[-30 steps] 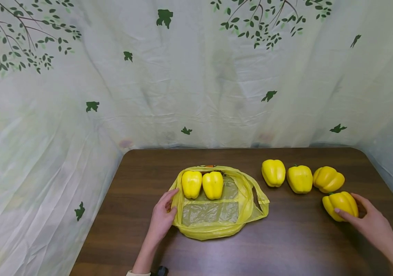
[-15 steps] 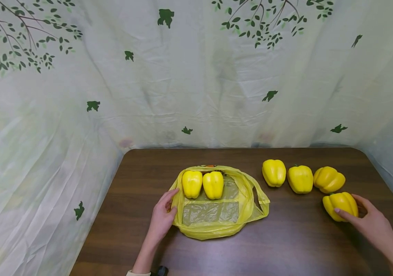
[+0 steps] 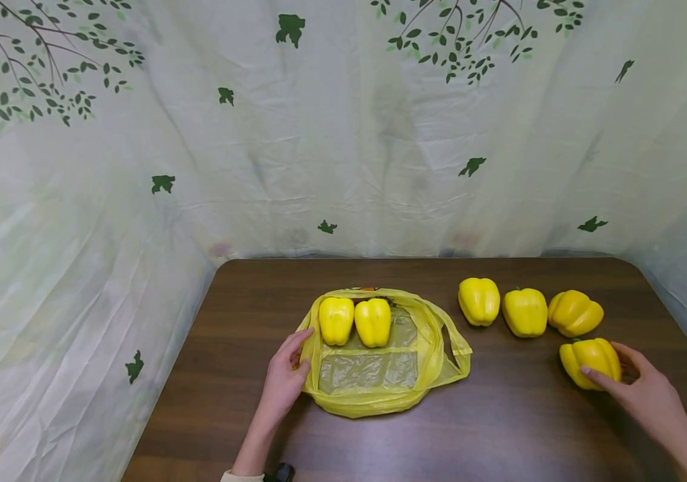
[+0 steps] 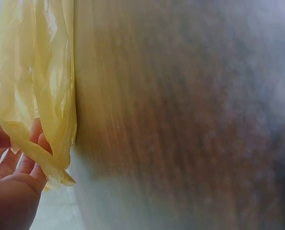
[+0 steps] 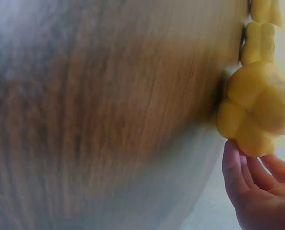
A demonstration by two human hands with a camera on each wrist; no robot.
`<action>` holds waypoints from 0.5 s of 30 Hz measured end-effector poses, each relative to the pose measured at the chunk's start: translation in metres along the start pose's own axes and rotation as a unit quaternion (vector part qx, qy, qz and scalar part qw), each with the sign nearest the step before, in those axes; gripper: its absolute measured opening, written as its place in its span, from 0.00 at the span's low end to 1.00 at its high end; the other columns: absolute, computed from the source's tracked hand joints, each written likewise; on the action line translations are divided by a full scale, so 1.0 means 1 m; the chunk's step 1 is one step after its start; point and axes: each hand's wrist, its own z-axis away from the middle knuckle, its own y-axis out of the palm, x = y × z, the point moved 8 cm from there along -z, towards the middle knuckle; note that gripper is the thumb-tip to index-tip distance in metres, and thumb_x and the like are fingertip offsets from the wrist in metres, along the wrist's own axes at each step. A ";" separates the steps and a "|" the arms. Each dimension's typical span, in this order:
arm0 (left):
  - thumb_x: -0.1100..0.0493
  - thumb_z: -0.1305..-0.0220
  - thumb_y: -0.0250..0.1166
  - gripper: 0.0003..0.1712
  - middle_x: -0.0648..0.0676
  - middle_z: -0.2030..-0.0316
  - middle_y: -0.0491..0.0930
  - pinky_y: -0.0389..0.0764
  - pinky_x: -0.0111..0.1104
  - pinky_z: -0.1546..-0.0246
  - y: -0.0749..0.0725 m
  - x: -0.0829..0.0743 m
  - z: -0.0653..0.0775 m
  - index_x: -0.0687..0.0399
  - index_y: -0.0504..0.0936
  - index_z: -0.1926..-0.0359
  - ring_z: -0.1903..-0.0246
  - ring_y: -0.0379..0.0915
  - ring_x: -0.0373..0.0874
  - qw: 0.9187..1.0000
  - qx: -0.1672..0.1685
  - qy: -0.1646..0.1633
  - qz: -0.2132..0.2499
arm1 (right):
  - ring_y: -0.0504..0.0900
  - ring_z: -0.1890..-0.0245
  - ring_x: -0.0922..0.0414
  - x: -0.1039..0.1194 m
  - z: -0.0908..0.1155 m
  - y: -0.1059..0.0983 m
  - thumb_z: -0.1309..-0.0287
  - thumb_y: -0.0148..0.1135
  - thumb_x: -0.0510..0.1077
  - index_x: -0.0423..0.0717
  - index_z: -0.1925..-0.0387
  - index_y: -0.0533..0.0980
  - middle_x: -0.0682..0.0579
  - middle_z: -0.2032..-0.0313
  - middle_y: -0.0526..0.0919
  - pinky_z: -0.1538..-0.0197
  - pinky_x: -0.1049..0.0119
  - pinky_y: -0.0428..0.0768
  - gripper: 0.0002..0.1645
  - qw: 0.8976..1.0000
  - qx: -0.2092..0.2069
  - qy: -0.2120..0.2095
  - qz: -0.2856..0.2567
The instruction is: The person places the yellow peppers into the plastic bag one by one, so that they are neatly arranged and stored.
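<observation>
A yellow plastic bag (image 3: 373, 405) lies on the table with its mouth spread wide. Two yellow bell peppers, a left one (image 3: 336, 323) and a right one (image 3: 373, 323), sit side by side in its far left part. My left hand (image 3: 286, 375) holds the bag's left rim; the left wrist view has the fingers (image 4: 25, 160) in a loop of the film. At the right, my right hand (image 3: 651, 388) grips another yellow bell pepper (image 3: 589, 363) between thumb and fingers. The right wrist view shows this pepper's lobed end (image 5: 250, 110), with fingers curled under it.
Three more yellow bell peppers, a left (image 3: 479, 302), a middle (image 3: 525, 312) and a right one (image 3: 575, 313), form a row just beyond my right hand. The dark wooden table (image 3: 476, 428) ends at a leaf-patterned curtain (image 3: 367, 167). One bag handle (image 3: 454, 351) points right.
My right hand and the bell pepper in it have shifted slightly left and towards me in the last half second. The left hand and the bag stay where they were.
</observation>
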 end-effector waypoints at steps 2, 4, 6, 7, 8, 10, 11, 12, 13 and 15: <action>0.82 0.43 0.55 0.30 0.64 0.40 0.72 0.73 0.51 0.45 0.000 -0.001 0.000 0.70 0.74 0.38 0.43 0.72 0.58 1.000 -0.001 0.002 0.000 | 0.68 0.50 0.29 0.001 0.001 0.001 0.39 0.59 0.67 0.23 0.30 0.49 0.18 0.41 0.61 0.55 0.37 0.71 0.60 1.000 0.001 0.001 -0.002; 0.82 0.44 0.55 0.30 0.64 0.40 0.73 0.73 0.52 0.46 0.000 -0.001 0.000 0.70 0.74 0.38 0.44 0.72 0.58 1.000 -0.003 0.002 -0.001 | 0.68 0.50 0.29 0.002 0.002 0.002 0.39 0.59 0.67 0.23 0.30 0.48 0.18 0.41 0.61 0.55 0.37 0.71 0.60 1.000 0.001 0.001 -0.004; 0.82 0.43 0.55 0.30 0.64 0.40 0.73 0.72 0.52 0.45 0.000 0.000 -0.001 0.69 0.74 0.38 0.44 0.72 0.58 1.000 -0.002 0.000 -0.001 | 0.68 0.49 0.29 0.004 0.003 0.002 0.39 0.59 0.67 0.23 0.30 0.48 0.18 0.41 0.61 0.54 0.37 0.71 0.60 1.000 0.002 0.004 -0.007; 0.82 0.43 0.55 0.30 0.64 0.40 0.72 0.72 0.52 0.45 0.000 0.001 -0.002 0.70 0.74 0.38 0.44 0.72 0.58 1.000 -0.002 -0.001 -0.003 | 0.68 0.49 0.29 0.005 0.003 0.002 0.40 0.59 0.67 0.23 0.30 0.49 0.19 0.41 0.61 0.55 0.38 0.72 0.60 1.000 0.000 0.004 -0.008; 0.82 0.44 0.55 0.30 0.64 0.40 0.72 0.72 0.52 0.45 0.001 0.005 -0.003 0.69 0.74 0.38 0.44 0.72 0.59 1.000 -0.003 -0.003 -0.004 | 0.69 0.50 0.30 0.007 0.004 0.002 0.40 0.60 0.67 0.24 0.30 0.49 0.19 0.41 0.62 0.55 0.43 0.75 0.60 1.000 -0.003 0.001 -0.010; 0.82 0.44 0.55 0.31 0.64 0.39 0.72 0.72 0.52 0.45 0.002 0.015 -0.005 0.68 0.74 0.37 0.43 0.72 0.58 1.000 -0.004 -0.005 -0.004 | 0.70 0.50 0.31 0.010 0.006 0.003 0.40 0.61 0.66 0.24 0.30 0.51 0.20 0.42 0.64 0.58 0.50 0.78 0.59 1.000 -0.008 -0.009 -0.013; 0.82 0.44 0.55 0.31 0.63 0.39 0.72 0.72 0.52 0.45 0.002 0.021 -0.007 0.67 0.74 0.37 0.43 0.72 0.58 1.000 -0.006 -0.003 -0.003 | 0.71 0.51 0.31 0.012 0.007 0.003 0.40 0.62 0.65 0.24 0.31 0.52 0.20 0.43 0.65 0.61 0.57 0.79 0.58 1.000 -0.011 -0.015 -0.015; 0.82 0.44 0.55 0.32 0.62 0.39 0.72 0.73 0.51 0.45 0.003 0.027 -0.008 0.66 0.74 0.37 0.43 0.72 0.56 1.000 -0.007 -0.003 -0.003 | 0.72 0.51 0.31 0.014 0.008 0.003 0.40 0.63 0.64 0.25 0.31 0.53 0.21 0.44 0.66 0.64 0.63 0.78 0.57 0.999 -0.015 -0.023 -0.018; 0.81 0.43 0.55 0.32 0.61 0.39 0.72 0.73 0.50 0.46 0.003 0.033 -0.009 0.65 0.74 0.37 0.44 0.72 0.55 1.000 -0.008 -0.002 -0.006 | 0.73 0.52 0.31 0.015 0.009 0.003 0.41 0.63 0.63 0.25 0.31 0.54 0.21 0.44 0.67 0.68 0.69 0.77 0.56 0.999 -0.017 -0.028 -0.020; 0.81 0.43 0.56 0.33 0.58 0.39 0.73 0.74 0.47 0.46 0.004 0.040 -0.010 0.61 0.75 0.36 0.45 0.73 0.52 1.000 -0.008 0.000 -0.006 | 0.74 0.52 0.31 0.017 0.011 0.004 0.41 0.64 0.62 0.26 0.31 0.55 0.21 0.45 0.68 0.71 0.75 0.74 0.55 0.999 -0.020 -0.037 -0.026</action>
